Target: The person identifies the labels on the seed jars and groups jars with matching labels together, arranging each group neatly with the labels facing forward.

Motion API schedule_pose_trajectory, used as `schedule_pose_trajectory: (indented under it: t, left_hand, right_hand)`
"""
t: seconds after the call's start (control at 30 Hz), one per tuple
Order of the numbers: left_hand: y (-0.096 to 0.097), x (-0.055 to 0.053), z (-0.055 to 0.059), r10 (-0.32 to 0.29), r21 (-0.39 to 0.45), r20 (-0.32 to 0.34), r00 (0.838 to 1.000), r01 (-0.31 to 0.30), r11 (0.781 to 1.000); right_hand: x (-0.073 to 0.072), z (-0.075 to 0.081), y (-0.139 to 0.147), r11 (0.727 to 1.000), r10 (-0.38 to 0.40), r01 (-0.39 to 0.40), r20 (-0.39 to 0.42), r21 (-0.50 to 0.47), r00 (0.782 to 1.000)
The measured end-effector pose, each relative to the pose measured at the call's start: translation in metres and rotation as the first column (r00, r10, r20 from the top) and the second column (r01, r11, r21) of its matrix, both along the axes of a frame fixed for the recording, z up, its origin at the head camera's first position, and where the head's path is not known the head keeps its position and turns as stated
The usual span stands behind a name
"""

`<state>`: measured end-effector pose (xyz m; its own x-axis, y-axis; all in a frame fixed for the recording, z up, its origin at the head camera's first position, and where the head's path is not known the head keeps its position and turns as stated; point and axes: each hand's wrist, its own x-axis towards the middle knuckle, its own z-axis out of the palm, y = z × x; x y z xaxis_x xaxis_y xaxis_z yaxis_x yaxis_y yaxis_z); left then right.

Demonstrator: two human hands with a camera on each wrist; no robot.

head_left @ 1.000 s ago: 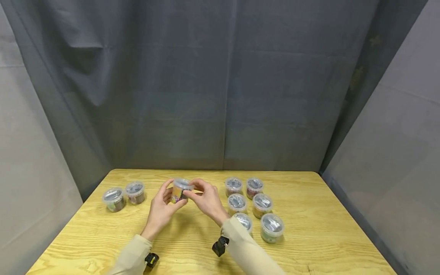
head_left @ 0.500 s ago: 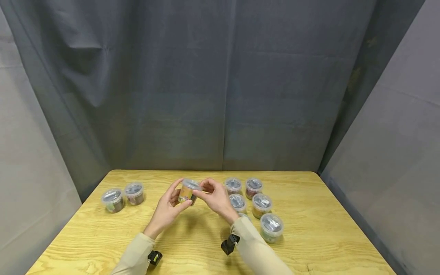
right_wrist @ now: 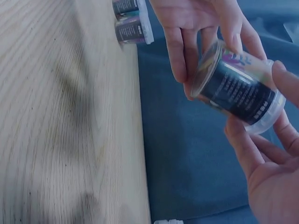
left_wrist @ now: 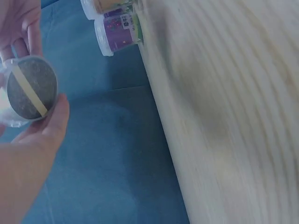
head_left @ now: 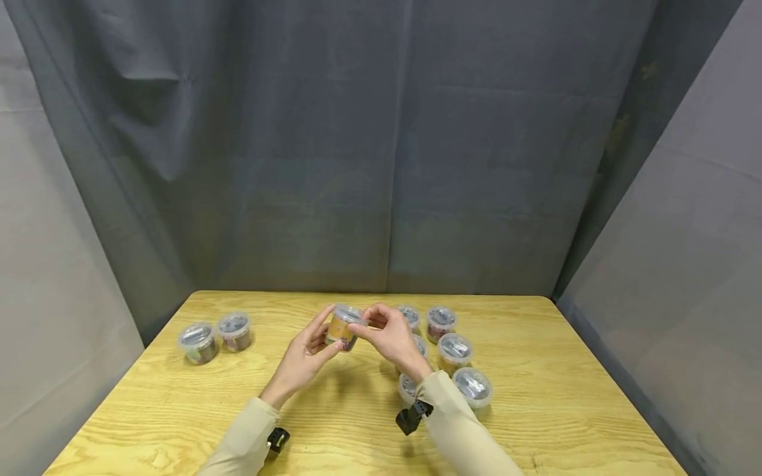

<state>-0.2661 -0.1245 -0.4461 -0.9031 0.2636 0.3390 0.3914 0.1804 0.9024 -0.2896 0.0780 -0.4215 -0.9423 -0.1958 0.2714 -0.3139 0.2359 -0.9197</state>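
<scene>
Both hands hold one small round plastic tub (head_left: pixel 343 328) with a clear lid and an orange printed label, raised above the table. My left hand (head_left: pixel 303 360) grips its lower side, thumb in front and fingers behind. At the lid end, my right hand (head_left: pixel 389 336) pinches the tub between thumb and fingers. The right wrist view shows the tub (right_wrist: pixel 238 88) tilted, a dark text panel on its label. In the left wrist view the tub's dark base (left_wrist: pixel 32 88) faces the camera, with a pale strip across it.
Two similar tubs (head_left: pixel 198 342) stand at the left of the wooden table (head_left: pixel 333 436). Several more stand in two columns at the right, among them a tub with a purple label (left_wrist: pixel 120 33); the right forearm partly covers them. A dark curtain (head_left: pixel 297 165) hangs behind.
Both hands have carried the tub to the right across the table. The right hand and forearm now cover more of the right-hand tubs. The tubs on the left stay put.
</scene>
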Motion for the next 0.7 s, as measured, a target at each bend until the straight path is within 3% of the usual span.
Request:
schedule_pose_trajectory:
  t: [0.13, 0.33, 0.43, 0.63, 0.7]
  left_hand:
    - [-0.001, -0.008, -0.009, -0.027, 0.012, -0.006, 1.0, 0.027, 1.0]
    - [0.007, -0.007, -0.009, 0.088, -0.034, -0.098, 0.991, -0.092, 0.995]
    - [0.009, -0.006, -0.007, 0.1, -0.073, -0.129, 0.986, -0.11, 0.991]
    - [0.006, -0.008, -0.007, -0.066, -0.058, -0.069, 0.995, 0.062, 0.996]
    - [0.005, -0.009, -0.009, -0.089, -0.05, -0.05, 0.995, 0.086, 0.995]
  right_hand:
    - [0.001, 0.0, 0.004, 1.0, 0.023, -0.023, 0.011, -0.01, 1.0]
    - [0.006, 0.007, 0.003, 0.998, -0.03, 0.031, -0.008, 0.054, 1.0]
    - [0.007, 0.01, 0.005, 0.994, -0.061, 0.061, -0.005, 0.09, 0.998]
    - [0.005, 0.009, 0.016, 0.996, 0.004, -0.004, -0.001, 0.087, 1.0]
    - [0.004, 0.008, 0.018, 0.997, 0.031, -0.032, 0.007, 0.069, 0.999]
